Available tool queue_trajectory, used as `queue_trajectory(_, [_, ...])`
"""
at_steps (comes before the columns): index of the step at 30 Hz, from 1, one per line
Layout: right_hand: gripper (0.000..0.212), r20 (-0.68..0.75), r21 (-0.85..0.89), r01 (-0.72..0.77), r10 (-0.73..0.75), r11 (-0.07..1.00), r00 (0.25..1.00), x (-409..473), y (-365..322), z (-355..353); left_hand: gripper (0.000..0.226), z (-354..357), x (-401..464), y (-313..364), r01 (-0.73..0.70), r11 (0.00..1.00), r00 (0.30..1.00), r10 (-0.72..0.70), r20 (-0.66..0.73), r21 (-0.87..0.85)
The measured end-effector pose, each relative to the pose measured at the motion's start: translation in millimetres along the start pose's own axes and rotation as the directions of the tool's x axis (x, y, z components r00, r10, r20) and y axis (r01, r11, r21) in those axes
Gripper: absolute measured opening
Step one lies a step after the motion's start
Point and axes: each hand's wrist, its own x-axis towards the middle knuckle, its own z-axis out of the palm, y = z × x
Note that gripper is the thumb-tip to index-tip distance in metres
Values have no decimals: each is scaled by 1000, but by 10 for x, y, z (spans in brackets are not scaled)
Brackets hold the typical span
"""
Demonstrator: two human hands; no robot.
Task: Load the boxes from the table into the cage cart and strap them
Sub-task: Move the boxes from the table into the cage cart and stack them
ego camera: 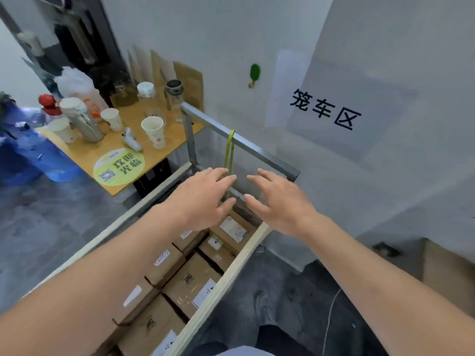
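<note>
The cage cart (253, 246) runs from the bottom left toward the middle, with pale wooden side rails and a grey metal bar (257, 150) at its far end. Several brown cardboard boxes (190, 281) with white labels lie packed inside it. A yellow-green strap (229, 150) hangs down from the metal bar. My left hand (205, 199) and my right hand (280, 201) reach out over the cart's far end, fingers spread, holding nothing. The left fingertips are close to the strap's lower part; I cannot tell whether they touch it.
A wooden table (84, 150) at the left holds paper cups, bottles and jars, with a round yellow sticker (119, 167) on it. A blue water jug (38, 155) stands left of it. A white wall with black characters (325, 110) rises behind the cart. Another cardboard box (449, 273) sits at the right.
</note>
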Motion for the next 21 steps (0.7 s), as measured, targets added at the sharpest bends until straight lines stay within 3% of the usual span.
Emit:
queue_trajectory(9, [60, -207, 71, -291, 299, 954, 931, -930, 150, -328, 65, -468, 89, 770, -332, 941, 942, 334, -27, 63])
queue_trajectory(21, [60, -316, 265, -592, 649, 761, 692, -2851, 776, -424, 62, -293, 61, 2683, -658, 751, 753, 658, 32, 46])
